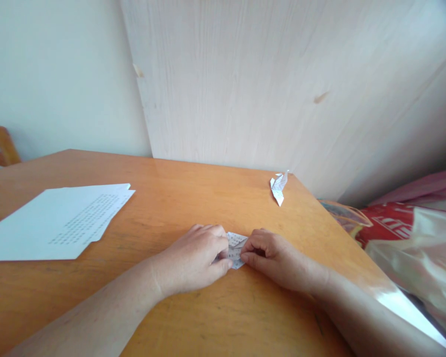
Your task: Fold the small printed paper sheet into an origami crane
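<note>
A small folded piece of printed paper (236, 250) lies on the wooden table between my two hands. My left hand (200, 253) closes on its left side, thumb and fingers bent round the edge. On the right side my right hand (269, 255) pinches the paper between thumb and forefinger. Both hands rest low against the tabletop, and their fingers hide the paper's outer ends. Farther back, near the table's far right corner, stands a folded paper figure (278, 187) with pointed ends, apart from both hands.
A stack of white sheets (59, 218), partly printed, lies on the table (186, 193) at the left. Behind the table is a pale wood panel (223, 84). Red and whitish bags (390, 223) sit beyond the right edge. A wooden chair (2, 144) shows at far left.
</note>
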The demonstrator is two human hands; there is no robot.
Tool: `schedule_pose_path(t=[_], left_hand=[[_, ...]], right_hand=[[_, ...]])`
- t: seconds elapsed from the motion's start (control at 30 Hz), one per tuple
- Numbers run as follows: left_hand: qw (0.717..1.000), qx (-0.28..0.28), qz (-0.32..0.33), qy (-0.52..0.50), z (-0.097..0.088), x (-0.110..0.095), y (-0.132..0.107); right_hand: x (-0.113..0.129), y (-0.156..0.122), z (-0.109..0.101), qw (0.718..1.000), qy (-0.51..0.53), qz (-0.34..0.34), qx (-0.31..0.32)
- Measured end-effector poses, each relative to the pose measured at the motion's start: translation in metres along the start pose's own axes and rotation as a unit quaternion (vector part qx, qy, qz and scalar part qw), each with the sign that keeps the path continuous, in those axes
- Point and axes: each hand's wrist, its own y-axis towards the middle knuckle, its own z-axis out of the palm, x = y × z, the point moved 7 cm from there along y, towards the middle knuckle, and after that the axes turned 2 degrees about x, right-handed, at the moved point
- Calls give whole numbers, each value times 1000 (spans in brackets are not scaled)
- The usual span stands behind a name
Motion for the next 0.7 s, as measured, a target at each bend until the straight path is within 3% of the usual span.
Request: schedule_pose_path(t=[0.37, 0.7], left_hand=[[1000, 8, 8, 5, -1, -2, 0], [999, 29, -6, -18, -1, 4, -6]], right_hand=[[-1, -5, 3, 1000, 7, 5, 20], [7, -4, 4, 999, -27, -41, 21]])
